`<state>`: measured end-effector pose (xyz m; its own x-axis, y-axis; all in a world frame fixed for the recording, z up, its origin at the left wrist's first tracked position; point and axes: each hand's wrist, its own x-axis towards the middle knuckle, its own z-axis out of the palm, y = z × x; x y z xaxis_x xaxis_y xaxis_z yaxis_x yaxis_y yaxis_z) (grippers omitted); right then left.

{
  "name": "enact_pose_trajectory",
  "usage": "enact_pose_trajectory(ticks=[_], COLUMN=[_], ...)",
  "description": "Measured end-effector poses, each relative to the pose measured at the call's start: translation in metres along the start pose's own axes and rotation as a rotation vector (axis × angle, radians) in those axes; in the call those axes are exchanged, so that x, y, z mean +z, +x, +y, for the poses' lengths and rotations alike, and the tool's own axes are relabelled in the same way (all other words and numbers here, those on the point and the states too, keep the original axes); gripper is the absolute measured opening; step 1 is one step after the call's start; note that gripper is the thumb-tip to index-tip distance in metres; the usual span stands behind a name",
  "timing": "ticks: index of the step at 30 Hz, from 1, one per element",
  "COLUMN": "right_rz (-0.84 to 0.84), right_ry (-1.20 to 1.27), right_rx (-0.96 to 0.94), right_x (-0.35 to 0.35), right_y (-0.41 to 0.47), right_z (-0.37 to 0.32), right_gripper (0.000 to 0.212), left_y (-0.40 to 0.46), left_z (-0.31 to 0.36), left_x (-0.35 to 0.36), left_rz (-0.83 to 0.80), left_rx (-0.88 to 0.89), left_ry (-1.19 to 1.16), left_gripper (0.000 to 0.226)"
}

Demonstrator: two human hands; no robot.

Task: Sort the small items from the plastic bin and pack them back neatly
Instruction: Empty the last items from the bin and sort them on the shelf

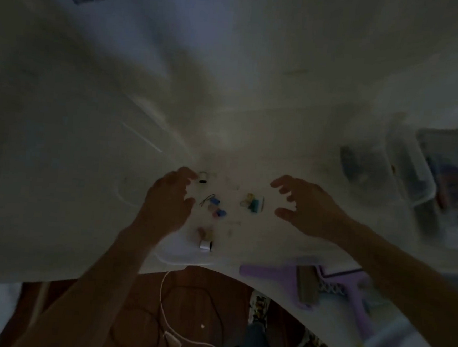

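The frame is dim and blurred. Several small thread spools lie scattered on the white table (87, 148): a white one with a black end (203, 177), blue and pink ones (217, 208), a yellow and green cluster (252, 202), and a white spool (205, 245) near the front edge. My left hand (167, 198) hovers left of them, fingers loosely curled, fingertips close to the white spool with the black end. To the right of the spools my right hand (304, 206) is spread, holding nothing. A clear plastic bin (403, 170) stands at the right.
A second clear container (449, 174) with coloured contents sits at the far right edge. A purple plastic object (282, 277) lies on the table's front right. Below the table edge, cables (167, 321) trail over a wooden floor.
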<state>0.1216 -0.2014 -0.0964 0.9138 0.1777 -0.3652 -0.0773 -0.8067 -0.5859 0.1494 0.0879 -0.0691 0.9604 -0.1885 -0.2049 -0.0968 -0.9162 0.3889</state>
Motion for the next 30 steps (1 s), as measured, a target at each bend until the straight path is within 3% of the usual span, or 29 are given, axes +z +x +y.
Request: enact_pose_trajectory(ticks=[4,9,12,14,16,18,22,27,30], right_rz=[-0.227,-0.333,-0.325,-0.305,-0.292,-0.317,-0.328,-0.317,-0.331], right_ry=[-0.112,-0.326,-0.475,-0.503,-0.472,-0.419,-0.211,-0.050,0.054], right_rx=[0.005,-0.054,-0.142,-0.182,-0.201,-0.182,-0.062,0.067,0.154], right_x=[0.021,0.057,0.074,0.079,0.079,0.078,0.077,0.084,0.091], right_y=[0.065,0.109,0.118,0.120,0.121,0.120,0.119,0.122,0.128], right_z=[0.021,0.017,0.010,0.011,0.013,0.014,0.016,0.003,-0.004], right_gripper=[0.071,0.097,0.090,0.067,0.044,0.038,0.045,0.060,0.055], left_y=[0.035,0.049,0.047,0.046,0.046,0.046,0.053,0.069,0.078], left_z=[-0.011,-0.021,-0.024,-0.024,-0.024,-0.024,-0.013,-0.010,-0.023], left_x=[0.018,0.038,0.044,0.047,0.050,0.052,0.065,0.107,0.129], left_rz=[-0.090,-0.127,-0.128,-0.132,-0.136,-0.140,-0.236,-0.455,-0.421], left_rx=[0.044,0.036,0.032,0.031,-0.009,-0.060,-0.096,-0.129,-0.121], left_ry=[-0.029,-0.075,-0.055,-0.067,-0.106,-0.118,-0.098,0.121,0.192], left_gripper=[0.051,0.057,0.059,0.060,0.060,0.060,0.072,0.098,0.083])
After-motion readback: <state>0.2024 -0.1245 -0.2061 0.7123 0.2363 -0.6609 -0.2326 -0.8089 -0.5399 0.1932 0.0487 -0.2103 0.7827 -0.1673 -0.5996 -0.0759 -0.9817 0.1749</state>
